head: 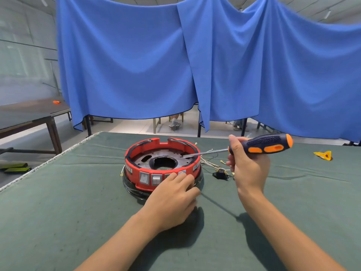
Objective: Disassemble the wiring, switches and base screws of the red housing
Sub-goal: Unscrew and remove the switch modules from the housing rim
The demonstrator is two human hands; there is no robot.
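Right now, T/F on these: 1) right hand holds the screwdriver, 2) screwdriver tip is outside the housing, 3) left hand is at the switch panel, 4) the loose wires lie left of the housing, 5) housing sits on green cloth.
1. True: the right hand grips the screwdriver.
2. False: its tip reaches over the rim into the red housing.
3. True: the left hand has its fingers on the front switch panel.
4. False: the loose wires lie on the housing's right.
5. True: it sits on the green cloth.
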